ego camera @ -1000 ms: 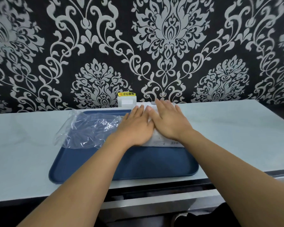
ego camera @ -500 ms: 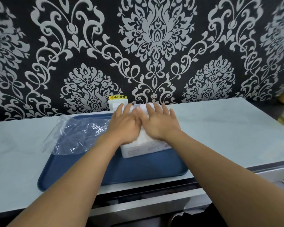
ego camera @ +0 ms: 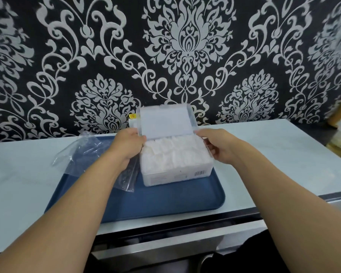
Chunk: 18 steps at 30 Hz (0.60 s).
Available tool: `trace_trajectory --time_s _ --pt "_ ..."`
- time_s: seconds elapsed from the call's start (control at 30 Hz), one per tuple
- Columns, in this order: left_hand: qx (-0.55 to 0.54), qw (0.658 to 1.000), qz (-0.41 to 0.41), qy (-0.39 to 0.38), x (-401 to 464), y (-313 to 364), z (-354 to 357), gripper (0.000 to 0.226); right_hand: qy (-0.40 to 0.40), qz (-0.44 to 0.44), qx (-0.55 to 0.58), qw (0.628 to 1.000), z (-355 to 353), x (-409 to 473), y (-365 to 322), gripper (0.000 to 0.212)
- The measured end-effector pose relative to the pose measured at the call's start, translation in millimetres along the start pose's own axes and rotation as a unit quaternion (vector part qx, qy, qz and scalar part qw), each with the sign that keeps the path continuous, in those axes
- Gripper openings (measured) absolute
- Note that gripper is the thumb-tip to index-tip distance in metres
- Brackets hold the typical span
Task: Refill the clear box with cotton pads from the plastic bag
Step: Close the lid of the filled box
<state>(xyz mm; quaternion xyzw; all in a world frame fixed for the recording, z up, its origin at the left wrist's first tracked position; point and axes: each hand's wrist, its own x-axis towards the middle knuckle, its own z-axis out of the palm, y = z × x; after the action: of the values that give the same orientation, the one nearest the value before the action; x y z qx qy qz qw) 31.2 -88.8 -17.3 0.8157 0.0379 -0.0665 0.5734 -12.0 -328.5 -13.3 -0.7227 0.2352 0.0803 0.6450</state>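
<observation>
Box (ego camera: 175,164) sits on the tray (ego camera: 165,201), lid (ego camera: 164,121) upright, filled with pads (ego camera: 173,148). Left hand (ego camera: 127,145) and right hand (ego camera: 219,145) grip its sides, fingers curled. Bag (ego camera: 87,152) lies just left.

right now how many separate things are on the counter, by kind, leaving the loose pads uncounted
Blue plastic tray: 1
Clear plastic box with hinged lid, full of white cotton pads: 1
Crumpled clear plastic bag: 1
Small white box with yellow label, by the wall: 1
Total: 4
</observation>
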Motion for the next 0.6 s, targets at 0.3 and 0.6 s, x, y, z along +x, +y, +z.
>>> trace_trajectory --time_s 0.3,0.6 --pt "-0.259 0.962 -0.073 -0.037 -18 18 -22 0.058 -0.038 -0.018 0.184 0.982 -18 -12 -3 0.044" --pt "-0.031 0.998 0.001 -0.059 -29 1 -27 0.034 0.002 -0.146 -0.104 0.984 -14 -43 -4 0.027"
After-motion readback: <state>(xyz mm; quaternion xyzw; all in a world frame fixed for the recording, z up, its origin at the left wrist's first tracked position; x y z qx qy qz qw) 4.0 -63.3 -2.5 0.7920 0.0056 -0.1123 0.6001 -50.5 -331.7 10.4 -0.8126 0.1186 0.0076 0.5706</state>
